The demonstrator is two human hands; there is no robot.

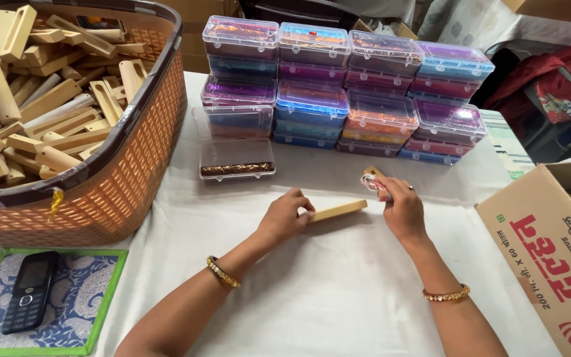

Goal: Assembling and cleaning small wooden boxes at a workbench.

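While the left hand [285,215] pins one end of the flat wooden stick [338,211] against the white tablecloth [338,291], the stick lies near the table centre, pointing toward 2 o'clock. The left fingers are curled closed over the stick's near end. The right hand [399,208] sits at the stick's far end, fingers pinched shut on a small pink-and-white roll [371,183] that looks like thread or tape; a second wooden tip shows just behind it, and whether the roll touches the stick cannot be determined.

Hazards, as judged from this position:

- Stick rotation. Only one end is held down. Sideways pull from the right hand could pivot the free end.
- Roll slippage. The grip is a fingertip pinch; a loose strand may unwind or tangle.
- Open clear box [236,158] at 11 o'clock from the hands. It holds a dark glittery strip and stands unlidded; a sweeping forearm could knock it.
- Stacked clear boxes [348,92] at 12 o'clock. Two tiers, tightly packed; a push on the lower row could topple the upper.
- Orange basket [133,152] at 9 o'clock, heaped with wooden sticks above its rim; a bump may spill pieces.
- Cardboard carton [550,258] at 3 o'clock crowds the right elbow.
- Mobile phone [31,291] at 8 o'clock lies near the table edge.
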